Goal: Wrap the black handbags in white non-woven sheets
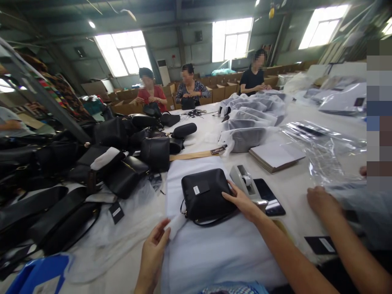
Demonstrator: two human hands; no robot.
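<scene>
A small black handbag (202, 194) lies on a white sheet (196, 253), with a small white label on a dark tag on its upper face. My right hand (241, 200) grips the bag's right edge. Its thin black strap (211, 222) loops along the near side. To the left of the bag, my left hand (154, 245) has its thumb and fingers a little apart. Beside those fingertips is the end of a soft white wrapping (177, 226); I cannot tell whether they touch it.
Black bags (122, 175) are heaped at left, above a blue bin (43, 273). Right of my bag are a tape dispenser (245, 181), a phone (269, 196) and stacked boards (275, 155). A co-worker's hand (324, 200) is at right; several people work across the table.
</scene>
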